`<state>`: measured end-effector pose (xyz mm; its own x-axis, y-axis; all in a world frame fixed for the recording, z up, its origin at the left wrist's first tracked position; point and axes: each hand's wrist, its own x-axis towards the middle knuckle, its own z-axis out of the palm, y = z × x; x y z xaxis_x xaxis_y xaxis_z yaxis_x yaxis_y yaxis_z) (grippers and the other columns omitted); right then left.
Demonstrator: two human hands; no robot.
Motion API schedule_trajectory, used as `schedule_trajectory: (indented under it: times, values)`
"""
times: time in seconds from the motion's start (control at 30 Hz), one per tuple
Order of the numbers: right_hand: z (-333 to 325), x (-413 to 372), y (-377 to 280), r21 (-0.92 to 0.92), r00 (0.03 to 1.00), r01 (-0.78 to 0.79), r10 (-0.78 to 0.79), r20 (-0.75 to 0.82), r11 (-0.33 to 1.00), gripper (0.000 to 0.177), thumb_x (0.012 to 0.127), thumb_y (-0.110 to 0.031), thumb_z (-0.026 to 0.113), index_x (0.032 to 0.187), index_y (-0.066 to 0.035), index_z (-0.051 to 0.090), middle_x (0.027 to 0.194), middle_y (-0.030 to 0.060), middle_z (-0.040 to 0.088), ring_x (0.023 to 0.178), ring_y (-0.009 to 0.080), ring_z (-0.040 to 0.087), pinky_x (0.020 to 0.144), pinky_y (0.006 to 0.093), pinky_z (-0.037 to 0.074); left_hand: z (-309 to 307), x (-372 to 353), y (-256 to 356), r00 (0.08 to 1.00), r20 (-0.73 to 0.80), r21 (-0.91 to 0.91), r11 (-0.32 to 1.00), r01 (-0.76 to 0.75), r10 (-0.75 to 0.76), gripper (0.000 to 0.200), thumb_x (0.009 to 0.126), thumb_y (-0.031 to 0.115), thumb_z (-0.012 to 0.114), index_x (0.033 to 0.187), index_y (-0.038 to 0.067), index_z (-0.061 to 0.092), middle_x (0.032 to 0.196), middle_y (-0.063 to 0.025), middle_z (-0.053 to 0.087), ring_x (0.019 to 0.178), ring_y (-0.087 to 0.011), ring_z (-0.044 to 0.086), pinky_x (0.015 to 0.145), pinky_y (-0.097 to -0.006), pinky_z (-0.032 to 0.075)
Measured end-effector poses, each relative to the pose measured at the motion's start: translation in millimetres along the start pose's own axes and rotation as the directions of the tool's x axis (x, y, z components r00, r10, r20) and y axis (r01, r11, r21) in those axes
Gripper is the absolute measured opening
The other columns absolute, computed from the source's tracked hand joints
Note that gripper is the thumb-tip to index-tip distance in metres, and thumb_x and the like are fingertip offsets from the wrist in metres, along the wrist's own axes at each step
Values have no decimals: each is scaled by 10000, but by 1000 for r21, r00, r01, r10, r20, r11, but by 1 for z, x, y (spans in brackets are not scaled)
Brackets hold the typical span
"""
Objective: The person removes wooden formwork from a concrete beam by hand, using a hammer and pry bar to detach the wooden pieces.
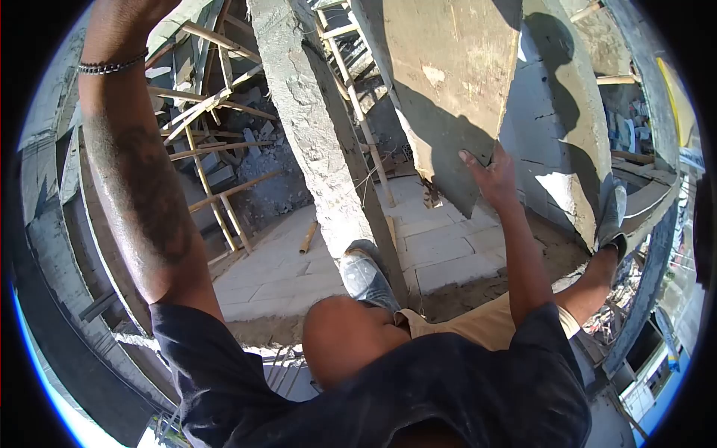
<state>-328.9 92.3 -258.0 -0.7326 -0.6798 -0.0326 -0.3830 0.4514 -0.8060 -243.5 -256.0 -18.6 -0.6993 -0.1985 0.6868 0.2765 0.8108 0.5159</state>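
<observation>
"Between the concrete beam (306, 112) and your right boot (614, 213), item one?"

"Board (452, 82), one, flat and broad; its bulk extends up and leftward from your right hand (494, 179). Long axis: away from you, lower corner pointing back toward your knees."

"Nearer hand, and fingers?"

"Your right, at the board's right edge. Thumb laid over the near face, other fingers mostly hidden at and behind the edge, apparently pinching it."

"Your left hand (146, 9)?"

"One, raised, well apart from the board, cut off by the view; its fingers cannot be told. Left boot (364, 278): one, on the beam."
</observation>
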Motion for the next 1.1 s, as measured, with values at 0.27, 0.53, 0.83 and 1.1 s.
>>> schedule_trajectory:
  times: [0.27,0.53,0.83,1.1]
  values:
    - [46,-56,28,6,995,89,-88,-46,996,293,735,-247,686,850,-26,533,646,135,570,572,307,563,533,369,430,-5,18,-29,906,420,222,973,-59,-41,522,788,151,655,1240,24,425,1170,-125,525,1080,-219,502,928,-336,387]
    - [61,-83,69,-93,999,-48,50,12,994,481,651,-437,729,815,-34,524,697,134,549,665,323,557,567,391,427,37,-23,-47,647,763,178,955,-239,19,439,705,83,713,1080,3,498,1038,-165,563,869,-308,573,699,-354,482]
    - [30,-146,149,-21,723,-678,662,-198,735,644,547,-524,775,779,6,493,717,130,535,658,272,546,605,368,441,217,-212,26,360,867,-344,936,-70,345,143,706,49,536,833,42,471,819,-91,503,820,-278,538,756,-375,437]
    - [37,-161,160,159,509,-792,781,-362,590,610,589,-516,759,744,7,484,661,125,540,626,286,547,599,386,433,267,-283,0,293,930,-163,964,-211,222,145,717,71,530,855,83,487,850,-56,513,854,-234,543,772,-353,451]
